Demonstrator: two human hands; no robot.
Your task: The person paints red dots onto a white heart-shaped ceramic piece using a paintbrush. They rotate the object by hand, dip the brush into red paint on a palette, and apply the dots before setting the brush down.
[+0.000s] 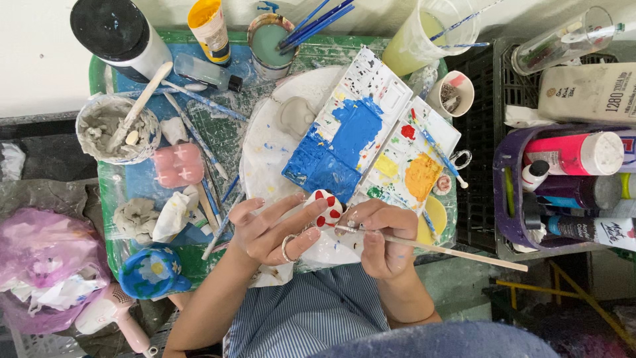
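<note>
My left hand (275, 229) holds a small white clay piece with red spots (326, 207) between its fingertips, just above the near edge of a white round board (265, 156). A ring sits on one finger. My right hand (381, 235) grips a thin wooden-handled brush (450, 250), whose tip points left at the spotted piece. The handle sticks out to the right. Right behind my hands lies an open paint palette (371, 136) smeared with blue, yellow, orange and red paint.
A green tray (99, 79) holds a bowl of grey clay (116, 129), a pink clay piece (177, 166), a blue painted piece (151, 273), brushes and paint pots. Cups of water (424, 33) stand behind. A purple basket of paint bottles (570, 185) sits right.
</note>
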